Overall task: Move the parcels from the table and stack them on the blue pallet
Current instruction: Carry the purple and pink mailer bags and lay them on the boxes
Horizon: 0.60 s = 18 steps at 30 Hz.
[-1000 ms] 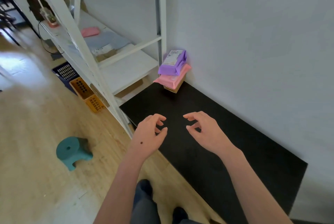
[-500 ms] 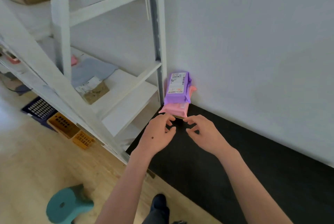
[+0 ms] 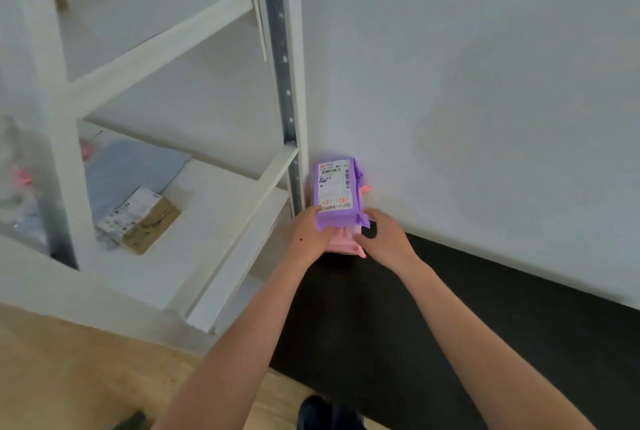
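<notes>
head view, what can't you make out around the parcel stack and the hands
Head view:
- Left hand and right hand: fingertips hidden by the stack, grip unclear.
- Under the pink parcel: whatever it rests on is covered by both hands.
- Label on the purple parcel: print too small to read.
- Shelf goods at the left edge: blurred.

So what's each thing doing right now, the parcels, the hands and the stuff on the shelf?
Purple plastic-wrapped parcel, lying label-up on top of the pink one.
Pink plastic-wrapped parcel, lying flat under the purple one.
Left hand, gripping both parcels' left side.
Right hand, gripping the right side, thumb on the pink parcel.
Brown cardboard parcel, lying flat on the white metal shelf.
Black floor mat, lying flat.
</notes>
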Each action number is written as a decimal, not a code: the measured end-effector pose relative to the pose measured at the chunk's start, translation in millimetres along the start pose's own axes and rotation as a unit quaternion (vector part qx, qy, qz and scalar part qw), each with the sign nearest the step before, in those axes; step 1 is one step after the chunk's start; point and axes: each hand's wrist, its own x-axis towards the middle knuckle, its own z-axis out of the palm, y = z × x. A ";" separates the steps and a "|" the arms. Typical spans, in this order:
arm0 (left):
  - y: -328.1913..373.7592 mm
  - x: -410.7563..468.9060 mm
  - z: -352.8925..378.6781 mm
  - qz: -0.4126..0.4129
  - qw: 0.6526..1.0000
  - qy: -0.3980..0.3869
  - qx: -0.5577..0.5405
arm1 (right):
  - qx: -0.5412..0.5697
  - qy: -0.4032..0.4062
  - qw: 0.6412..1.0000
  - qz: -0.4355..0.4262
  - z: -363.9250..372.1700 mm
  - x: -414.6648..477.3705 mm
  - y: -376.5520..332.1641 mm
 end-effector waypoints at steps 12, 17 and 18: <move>-27.1 65.2 30.3 -0.108 0.993 -0.013 -0.053 | 0.124 -0.013 0.986 0.113 23.1 73.3 15.6; -22.6 64.8 23.6 -0.095 0.992 0.012 -0.087 | 0.159 -0.014 0.981 0.107 24.7 71.4 16.8; -20.5 61.9 21.0 -0.090 0.990 0.014 -0.106 | 0.166 -0.012 0.981 0.104 23.7 69.4 17.1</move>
